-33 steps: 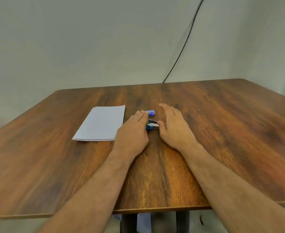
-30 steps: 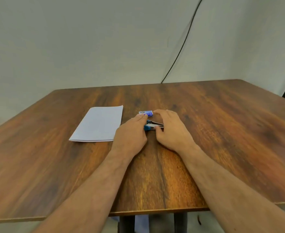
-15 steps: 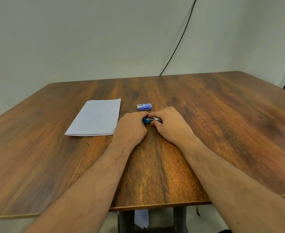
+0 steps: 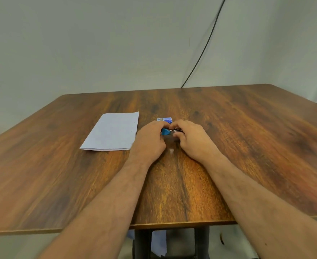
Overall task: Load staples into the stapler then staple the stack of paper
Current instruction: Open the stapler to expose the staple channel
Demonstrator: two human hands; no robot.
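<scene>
A small blue stapler [image 4: 166, 132] with a metal top is gripped between both hands near the middle of the wooden table [image 4: 247, 146]. My left hand [image 4: 150, 141] holds its blue left end. My right hand [image 4: 191, 139] pinches its metal right part. Most of the stapler is hidden by my fingers. A small blue staple box [image 4: 164, 119] lies just behind the hands. The white stack of paper [image 4: 112, 131] lies flat to the left, its right edge close to my left hand.
A black cable [image 4: 204, 47] runs down the wall to the table's far edge. A small pale speck [image 4: 171, 150] lies on the table between my wrists. Table legs and white paper show below the near edge.
Both hands went from lying flat beside the stapler to curling around it. The staple box, earlier partly covered by my fingers, now shows behind the hands.
</scene>
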